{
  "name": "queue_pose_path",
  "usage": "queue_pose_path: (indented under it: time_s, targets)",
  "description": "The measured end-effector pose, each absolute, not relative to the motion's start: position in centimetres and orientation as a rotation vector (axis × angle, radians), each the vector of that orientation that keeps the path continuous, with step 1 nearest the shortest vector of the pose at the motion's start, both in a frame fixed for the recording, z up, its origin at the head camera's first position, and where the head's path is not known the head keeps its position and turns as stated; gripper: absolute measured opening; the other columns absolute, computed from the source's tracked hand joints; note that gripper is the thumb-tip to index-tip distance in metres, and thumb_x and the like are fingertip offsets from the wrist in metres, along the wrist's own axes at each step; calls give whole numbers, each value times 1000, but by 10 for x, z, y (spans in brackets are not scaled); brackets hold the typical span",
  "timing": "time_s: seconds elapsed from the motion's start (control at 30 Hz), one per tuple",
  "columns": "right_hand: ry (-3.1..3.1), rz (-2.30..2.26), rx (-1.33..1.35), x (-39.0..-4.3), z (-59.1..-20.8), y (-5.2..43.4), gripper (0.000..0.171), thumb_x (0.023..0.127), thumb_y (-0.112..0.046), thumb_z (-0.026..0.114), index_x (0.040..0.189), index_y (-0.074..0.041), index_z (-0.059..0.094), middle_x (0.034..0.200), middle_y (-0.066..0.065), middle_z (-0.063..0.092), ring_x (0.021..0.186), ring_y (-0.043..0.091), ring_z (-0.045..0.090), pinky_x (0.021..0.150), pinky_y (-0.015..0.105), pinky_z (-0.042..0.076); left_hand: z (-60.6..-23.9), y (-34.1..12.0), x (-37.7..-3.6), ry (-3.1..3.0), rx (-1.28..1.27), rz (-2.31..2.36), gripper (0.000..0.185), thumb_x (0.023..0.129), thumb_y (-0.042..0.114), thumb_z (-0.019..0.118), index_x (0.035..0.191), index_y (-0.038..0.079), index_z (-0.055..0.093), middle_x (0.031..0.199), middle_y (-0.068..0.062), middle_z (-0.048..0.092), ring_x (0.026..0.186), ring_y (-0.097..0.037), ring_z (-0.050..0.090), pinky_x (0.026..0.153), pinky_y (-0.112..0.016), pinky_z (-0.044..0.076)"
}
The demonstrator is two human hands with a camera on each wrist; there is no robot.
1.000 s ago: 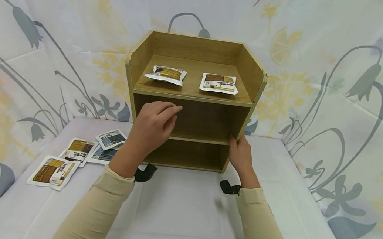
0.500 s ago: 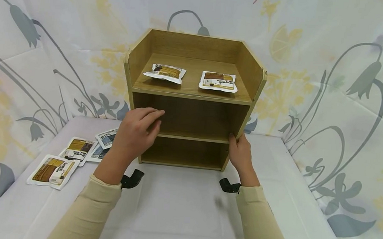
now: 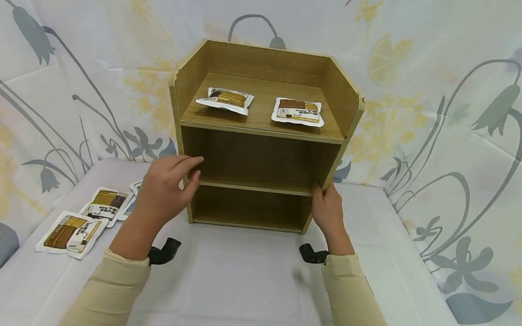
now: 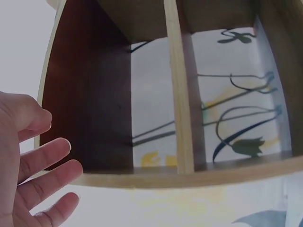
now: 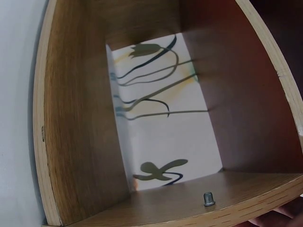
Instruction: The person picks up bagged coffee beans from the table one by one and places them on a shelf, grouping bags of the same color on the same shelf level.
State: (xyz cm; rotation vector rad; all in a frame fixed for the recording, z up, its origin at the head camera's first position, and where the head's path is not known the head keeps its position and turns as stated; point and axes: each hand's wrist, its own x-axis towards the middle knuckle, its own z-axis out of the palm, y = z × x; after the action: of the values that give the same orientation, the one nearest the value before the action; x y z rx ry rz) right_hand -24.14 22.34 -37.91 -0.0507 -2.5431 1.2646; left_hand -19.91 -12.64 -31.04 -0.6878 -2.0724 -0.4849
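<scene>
White cloth covered the table (image 3: 252,293), with a flower-printed sheet hanging behind it. Nearest the camera, both cream sleeves reached forward. The left hand (image 3: 163,191) hovered at the front left edge of the 3-tier open-backed wooden shelf unit (image 3: 262,138), fingers loosely spread and gripping nothing; the left wrist view showed them just short of the wood. The right hand (image 3: 328,210) rested against the unit's lower right corner, thumb on the front edge, though I couldn't tell how its fingers lay. Left of the unit, several flat brown-and-white packets (image 3: 74,232) lay on the cloth. Farther back, 2 similar sachets (image 3: 298,111) sat on the top tier.
</scene>
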Motion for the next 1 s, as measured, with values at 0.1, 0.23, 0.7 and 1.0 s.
queue_pose_path:
  time_s: [0.1, 0.23, 0.7, 1.0]
  targets:
    - [-2539, 1273, -51, -242, -379, 224, 52, 103, -43, 31, 137, -7, 45, 129, 24, 58, 113, 39, 61, 87, 54, 53, -313, -132, -199, -2068, -675, -486, 24, 84, 4, 67, 107, 1, 71, 91, -15, 71, 82, -34, 65, 73, -47, 52]
    - [-2537, 1275, -50, -242, -379, 225, 52, 103, -43, 31, 137, -7, 44, 129, 23, 57, 113, 39, 60, 86, 54, 53, -318, -141, -198, -2078, -647, -485, 24, 83, 3, 68, 107, 1, 71, 93, -16, 72, 83, -34, 66, 73, -47, 52]
    - [-2540, 1272, -48, -241, -379, 223, 52, 103, -43, 32, 136, -5, 44, 129, 25, 58, 113, 40, 60, 88, 54, 52, -347, -180, -193, -2193, -504, -464, 26, 83, 5, 66, 108, 2, 70, 93, -17, 73, 86, -36, 67, 72, -49, 51]
    - [-2544, 1270, -38, -241, -378, 224, 53, 103, -42, 31, 138, -4, 43, 130, 25, 57, 116, 40, 59, 91, 54, 51, -360, -197, -188, -2261, -423, -450, 27, 82, 4, 67, 109, 0, 70, 94, -20, 73, 85, -39, 67, 72, -53, 53]
